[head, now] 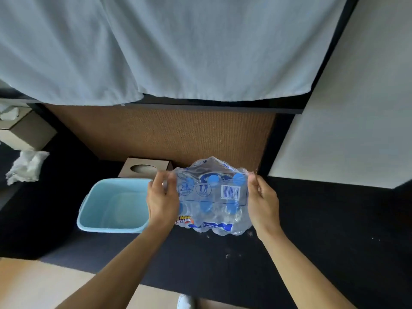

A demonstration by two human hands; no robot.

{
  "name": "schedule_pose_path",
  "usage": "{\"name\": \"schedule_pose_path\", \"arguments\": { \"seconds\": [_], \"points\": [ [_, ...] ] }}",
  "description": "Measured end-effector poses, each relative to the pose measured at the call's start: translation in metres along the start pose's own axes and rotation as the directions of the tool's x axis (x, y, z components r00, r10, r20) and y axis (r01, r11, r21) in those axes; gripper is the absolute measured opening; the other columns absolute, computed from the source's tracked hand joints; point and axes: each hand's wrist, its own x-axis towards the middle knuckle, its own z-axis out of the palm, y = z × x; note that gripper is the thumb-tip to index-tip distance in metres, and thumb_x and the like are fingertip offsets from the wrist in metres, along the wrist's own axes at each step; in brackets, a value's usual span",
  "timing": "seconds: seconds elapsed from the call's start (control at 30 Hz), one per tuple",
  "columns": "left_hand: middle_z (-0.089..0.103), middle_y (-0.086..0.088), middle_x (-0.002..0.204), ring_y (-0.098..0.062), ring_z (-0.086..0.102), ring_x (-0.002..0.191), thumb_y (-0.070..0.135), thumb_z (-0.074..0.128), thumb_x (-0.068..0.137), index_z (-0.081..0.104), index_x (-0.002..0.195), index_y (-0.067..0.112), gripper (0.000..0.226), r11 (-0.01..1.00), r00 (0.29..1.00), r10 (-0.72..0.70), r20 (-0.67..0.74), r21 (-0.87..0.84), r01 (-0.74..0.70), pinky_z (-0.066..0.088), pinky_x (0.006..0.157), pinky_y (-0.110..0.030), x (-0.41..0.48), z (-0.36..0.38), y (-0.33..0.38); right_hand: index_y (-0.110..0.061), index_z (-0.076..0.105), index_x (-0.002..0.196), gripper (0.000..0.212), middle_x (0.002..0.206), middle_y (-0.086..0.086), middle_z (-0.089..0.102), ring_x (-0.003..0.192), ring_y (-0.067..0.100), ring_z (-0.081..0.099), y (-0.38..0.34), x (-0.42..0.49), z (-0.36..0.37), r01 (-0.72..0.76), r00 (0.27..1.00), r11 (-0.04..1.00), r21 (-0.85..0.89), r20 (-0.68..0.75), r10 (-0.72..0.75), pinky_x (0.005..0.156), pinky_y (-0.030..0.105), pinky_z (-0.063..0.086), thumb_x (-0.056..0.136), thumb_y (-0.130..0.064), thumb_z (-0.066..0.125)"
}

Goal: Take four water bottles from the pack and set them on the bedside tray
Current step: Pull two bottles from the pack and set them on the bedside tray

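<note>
A shrink-wrapped pack of water bottles [211, 197] with blue caps stands on the dark surface, a barcode on its clear film. My left hand [161, 197] pinches the film at the pack's upper left corner. My right hand [263, 201] pinches the film at the upper right corner. Several blue caps show through the wrap. A light blue plastic tray [93, 221] with raised walls sits just left of the pack, with nothing inside it.
A brown tissue box [145, 167] stands behind the tray. Another box [24, 132] and crumpled tissue [26, 166] lie at far left. White bedding [178, 52] hangs above a woven brown panel [167, 134]. A white wall panel [345, 130] rises at right.
</note>
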Motion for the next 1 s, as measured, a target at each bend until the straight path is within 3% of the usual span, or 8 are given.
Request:
{"name": "schedule_pose_path", "arguments": {
  "seconds": [0.17, 0.3, 0.4, 0.47, 0.57, 0.67, 0.83, 1.0],
  "points": [
    [0.068, -0.015, 0.099, -0.032, 0.065, 0.098, 0.046, 0.048, 0.103, 0.061, 0.092, 0.038, 0.019, 0.999, 0.988, -0.051, 0.144, -0.010, 0.053, 0.054, 0.088, -0.048, -0.039, 0.070, -0.025, -0.024, 0.069, 0.130, 0.041, 0.112, -0.002, 0.075, 0.102, 0.012, 0.073, 0.058, 0.016, -0.052, -0.084, 0.994, 0.993, -0.078, -0.072, 0.078, 0.078, 0.032, 0.063, 0.109, -0.044, 0.040],
    [0.065, -0.010, 0.099, -0.024, 0.064, 0.094, 0.042, 0.050, 0.103, 0.059, 0.086, 0.045, 0.019, 0.999, 0.983, -0.043, 0.177, 0.026, 0.039, 0.049, 0.075, -0.033, -0.049, 0.107, -0.043, -0.021, 0.068, 0.122, 0.039, 0.109, 0.001, 0.074, 0.100, 0.015, 0.074, 0.100, 0.029, -0.071, -0.171, 0.981, 0.982, -0.085, -0.110, 0.161, 0.072, 0.029, 0.063, 0.109, -0.045, 0.040],
    [0.065, -0.011, 0.100, -0.024, 0.064, 0.093, 0.039, 0.050, 0.103, 0.061, 0.090, 0.041, 0.017, 0.997, 0.977, -0.062, 0.203, 0.060, 0.051, 0.051, 0.076, -0.035, -0.049, 0.126, -0.055, -0.029, 0.067, 0.115, 0.033, 0.105, -0.006, 0.073, 0.095, 0.007, 0.074, 0.127, 0.035, -0.078, -0.209, 0.974, 0.973, -0.097, -0.107, 0.199, 0.062, 0.019, 0.058, 0.109, -0.046, 0.039],
    [0.066, -0.012, 0.099, -0.027, 0.065, 0.094, 0.037, 0.050, 0.104, 0.062, 0.092, 0.035, 0.016, 0.995, 0.972, -0.083, 0.220, 0.081, 0.066, 0.053, 0.078, -0.037, -0.047, 0.134, -0.062, -0.028, 0.069, 0.118, 0.034, 0.107, -0.004, 0.074, 0.097, 0.009, 0.074, 0.137, 0.037, -0.080, -0.230, 0.971, 0.969, -0.094, -0.091, 0.222, 0.067, 0.024, 0.060, 0.110, -0.045, 0.040],
    [0.062, -0.008, 0.097, -0.015, 0.059, 0.092, 0.037, 0.049, 0.102, 0.058, 0.086, 0.043, 0.020, 0.994, 0.974, -0.075, 0.212, 0.090, 0.057, 0.045, 0.068, -0.023, -0.043, 0.145, -0.067, -0.027, 0.070, 0.122, 0.037, 0.110, -0.002, 0.074, 0.102, 0.013, 0.073, 0.147, 0.044, -0.081, -0.241, 0.968, 0.966, -0.092, -0.087, 0.233, 0.077, 0.033, 0.064, 0.110, -0.045, 0.040],
    [0.061, -0.006, 0.096, -0.016, 0.060, 0.089, 0.038, 0.049, 0.102, 0.058, 0.085, 0.044, 0.020, 0.995, 0.975, -0.060, 0.212, 0.094, 0.041, 0.042, 0.066, -0.021, -0.036, 0.152, -0.070, -0.036, 0.069, 0.110, 0.030, 0.105, -0.007, 0.074, 0.098, 0.009, 0.074, 0.153, 0.053, -0.081, -0.226, 0.973, 0.969, -0.098, -0.070, 0.220, 0.069, 0.023, 0.061, 0.110, -0.046, 0.040],
    [0.054, 0.001, 0.099, -0.010, 0.058, 0.089, 0.044, 0.046, 0.103, 0.055, 0.088, 0.047, 0.017, 0.992, 0.969, -0.103, 0.226, 0.095, 0.083, 0.043, 0.068, -0.023, -0.030, 0.156, -0.074, -0.027, 0.065, 0.128, 0.040, 0.112, -0.004, 0.073, 0.102, 0.010, 0.073, 0.159, 0.057, -0.078, -0.225, 0.974, 0.968, -0.116, -0.035, 0.222, 0.075, 0.024, 0.058, 0.110, -0.047, 0.035],
    [0.050, 0.002, 0.109, -0.001, 0.053, 0.086, 0.051, 0.040, 0.102, 0.050, 0.103, 0.048, 0.010, 0.979, 0.954, -0.167, 0.247, 0.154, 0.132, 0.041, 0.076, -0.031, -0.030, 0.158, -0.077, -0.031, 0.061, 0.128, 0.038, 0.084, -0.015, 0.062, 0.077, 0.002, 0.064, 0.166, 0.053, -0.074, -0.225, 0.974, 0.968, -0.110, 0.006, 0.227, 0.070, 0.022, 0.053, 0.112, -0.045, 0.030]
  ]
}}
